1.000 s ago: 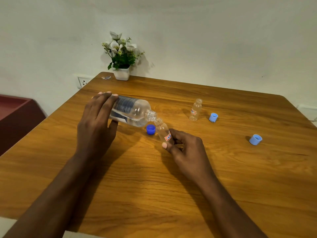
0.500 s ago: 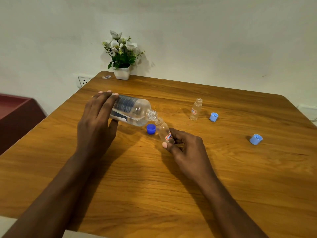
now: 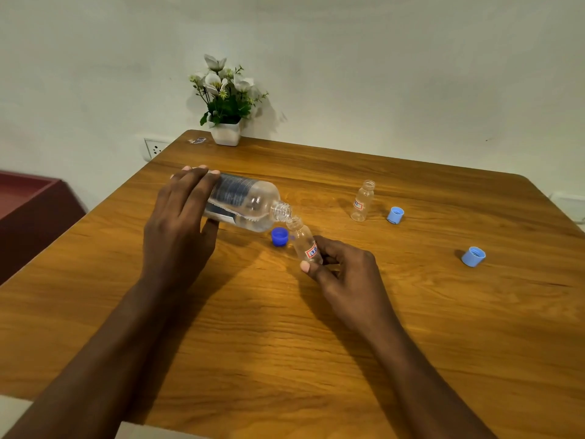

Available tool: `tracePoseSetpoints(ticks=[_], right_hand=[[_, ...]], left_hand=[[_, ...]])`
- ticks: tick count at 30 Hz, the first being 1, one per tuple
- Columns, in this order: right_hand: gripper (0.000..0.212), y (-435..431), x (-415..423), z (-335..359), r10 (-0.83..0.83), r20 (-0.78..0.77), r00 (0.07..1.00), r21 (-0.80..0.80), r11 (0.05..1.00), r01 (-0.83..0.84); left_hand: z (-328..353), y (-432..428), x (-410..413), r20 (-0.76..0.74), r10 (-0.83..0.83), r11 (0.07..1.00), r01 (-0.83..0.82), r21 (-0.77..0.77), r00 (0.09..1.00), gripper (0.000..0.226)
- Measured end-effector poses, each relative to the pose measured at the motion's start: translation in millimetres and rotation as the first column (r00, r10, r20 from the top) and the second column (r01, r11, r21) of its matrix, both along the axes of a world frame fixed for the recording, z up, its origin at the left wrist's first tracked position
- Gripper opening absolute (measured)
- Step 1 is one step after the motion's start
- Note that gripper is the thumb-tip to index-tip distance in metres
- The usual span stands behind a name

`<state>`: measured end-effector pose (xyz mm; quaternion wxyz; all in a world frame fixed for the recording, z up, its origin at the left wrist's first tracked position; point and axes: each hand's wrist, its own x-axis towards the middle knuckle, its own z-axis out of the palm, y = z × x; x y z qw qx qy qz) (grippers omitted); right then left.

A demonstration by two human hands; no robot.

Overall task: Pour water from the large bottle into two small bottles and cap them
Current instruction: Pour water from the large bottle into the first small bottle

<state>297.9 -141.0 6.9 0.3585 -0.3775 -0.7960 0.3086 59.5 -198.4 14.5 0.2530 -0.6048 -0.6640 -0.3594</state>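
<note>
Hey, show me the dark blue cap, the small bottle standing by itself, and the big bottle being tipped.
Dark blue plastic cap (image 3: 279, 240): head view, its side wall.
Small clear plastic bottle standing alone (image 3: 362, 202): head view, mid body.
Large clear plastic bottle (image 3: 253, 202): head view, its clear shoulder.

Table (image 3: 411, 327): wood grain, smooth, slight sheen. Large bottle (image 3: 250, 204): clear glossy plastic, printed film label. Two small bottles (image 3: 305, 245) (image 3: 362, 201): clear plastic, paper stickers. Caps (image 3: 279, 237) (image 3: 395, 215) (image 3: 473, 256): blue plastic, ribbed. Flower pot (image 3: 225, 134): white, glossy. Wall (image 3: 411, 74): matt paint.
</note>
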Motion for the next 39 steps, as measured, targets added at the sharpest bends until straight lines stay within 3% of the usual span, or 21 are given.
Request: tracePoseSetpoints(ticks=[39], right_hand=[[0.027, 1.9, -0.6, -1.7, 0.016, 0.011, 1.000, -0.017, 1.000, -0.016]], left_hand=[[0.2, 0.7, -0.4, -0.012, 0.008, 1.000, -0.007, 0.012, 1.000, 0.062]])
